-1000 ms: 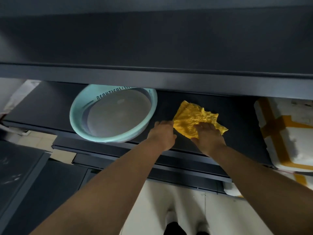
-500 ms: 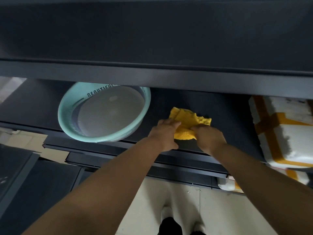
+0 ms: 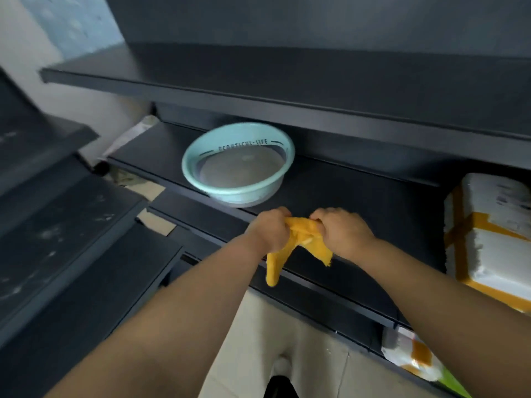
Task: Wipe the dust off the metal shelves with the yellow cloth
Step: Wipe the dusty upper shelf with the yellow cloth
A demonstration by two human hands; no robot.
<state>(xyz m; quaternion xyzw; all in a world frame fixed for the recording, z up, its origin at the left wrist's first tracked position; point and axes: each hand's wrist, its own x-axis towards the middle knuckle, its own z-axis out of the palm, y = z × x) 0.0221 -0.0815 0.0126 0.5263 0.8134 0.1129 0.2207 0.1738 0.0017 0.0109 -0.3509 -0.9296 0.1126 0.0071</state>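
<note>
The yellow cloth [image 3: 290, 248] is bunched up between both hands, lifted just above the front edge of the middle dark metal shelf [image 3: 359, 202]. My left hand [image 3: 270, 229] grips its left part and my right hand [image 3: 342, 231] grips its right part. Two loose ends hang down below my fists. A second dark shelf [image 3: 258, 79] runs above, and its top surface is bare.
A pale green basin [image 3: 238, 168] with water stands on the middle shelf, left of my hands. A white foam box with yellow tape [image 3: 488, 234] sits at the right. More dark shelf panels [image 3: 57, 225] lie at the left. Pale floor shows below.
The cloth lay spread flat on the shelf under my right hand; both hands gathered it and lifted it off. The camera view has swung, showing more of the upper shelf.
</note>
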